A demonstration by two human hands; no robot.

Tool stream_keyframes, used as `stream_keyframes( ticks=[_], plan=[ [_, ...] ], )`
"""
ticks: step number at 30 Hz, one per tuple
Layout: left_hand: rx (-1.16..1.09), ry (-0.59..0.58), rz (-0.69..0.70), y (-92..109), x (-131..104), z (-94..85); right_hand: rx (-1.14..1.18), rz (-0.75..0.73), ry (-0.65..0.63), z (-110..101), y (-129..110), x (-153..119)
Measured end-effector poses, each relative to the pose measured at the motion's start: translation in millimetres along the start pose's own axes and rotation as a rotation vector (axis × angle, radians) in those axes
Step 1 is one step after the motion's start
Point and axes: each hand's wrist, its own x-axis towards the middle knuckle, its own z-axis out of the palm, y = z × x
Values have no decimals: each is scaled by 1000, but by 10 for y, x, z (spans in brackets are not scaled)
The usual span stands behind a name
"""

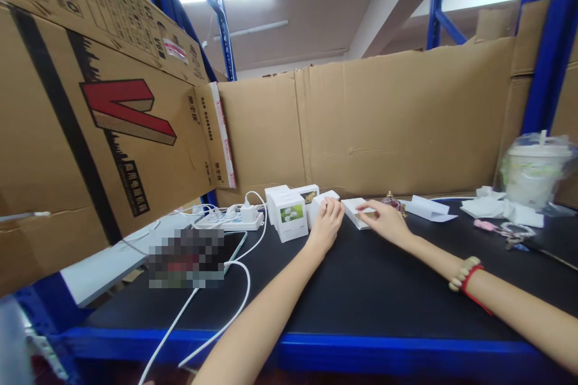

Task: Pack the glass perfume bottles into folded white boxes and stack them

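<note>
My left hand [326, 226] is closed over a small white box [316, 207], its fingers curled on the top and near side. Just right of it, my right hand [387, 222] pinches a low white box [353, 210] lying on the black tabletop. Thumb and fingertips meet at that box's right side, where a brownish patch shows. Left of my hands stands a group of small white boxes, the front one [292, 219] printed with a green picture of white flowers. Behind my right hand is a small glass bottle [392, 200], partly hidden.
A tablet [237, 246] with white cables and a power strip [250, 222] lie at left. Folded white paper [427, 209], crumpled tissues [492, 206], keys [512, 231] and a bagged drink cup [537, 171] are at right. Cardboard walls [383, 126] enclose the desk.
</note>
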Motion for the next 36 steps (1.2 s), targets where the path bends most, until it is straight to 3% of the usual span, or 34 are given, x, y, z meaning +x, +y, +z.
stream_keyframes(
  ticks=[4, 8, 11, 16, 21, 27, 32, 36],
  plan=[
    [-24, 50, 20, -7, -15, 15, 173, 63, 63, 288, -243, 36],
    [-74, 116, -137, -46, -66, 98, 395, 180, 58, 500, -442, 74],
    [-125, 128, -229, -59, -81, 161, 595, 388, 64, 504, -537, 84],
    [-227, 51, -122, -44, -36, 165, 812, 710, 84, 362, -603, 83],
    [-319, 19, -78, -53, -13, 106, 810, 700, 105, 289, -571, 79],
    [-401, 3, -38, -53, -15, 100, 927, 941, 204, 258, -557, 73],
    [-494, 60, -177, -61, -44, 114, 909, 847, 214, 192, -533, 99],
    [-467, -10, -216, -57, -56, 60, 848, 789, 182, 144, -466, 125]
  ],
)
